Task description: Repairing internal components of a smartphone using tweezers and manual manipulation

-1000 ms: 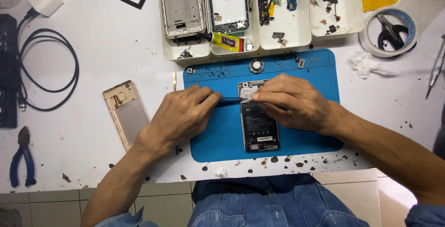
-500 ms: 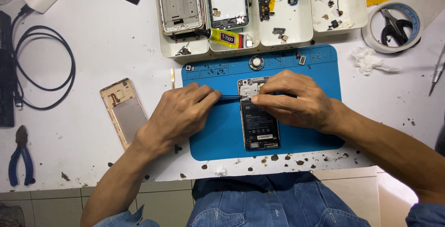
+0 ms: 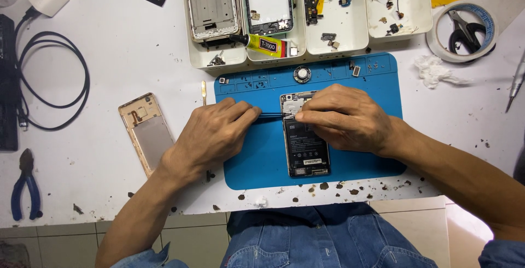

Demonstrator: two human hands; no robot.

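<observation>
Left hand (image 3: 216,134) pinches thin black tweezers (image 3: 270,115) — tip at the opened phone (image 3: 304,137) under the right hand (image 3: 344,117), fingers pressed flat on it (blue mat (image 3: 257,158) beneath). Best: steady, shallow angle.

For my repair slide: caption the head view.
Left hand works thin black tweezers at an opened phone steadied by the right hand.

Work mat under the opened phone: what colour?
Blue; the work mat shows in the head view.

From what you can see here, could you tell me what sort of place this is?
Probably a phone repair bench: an opened phone on a blue work mat, white trays of phone parts, pliers.
</observation>
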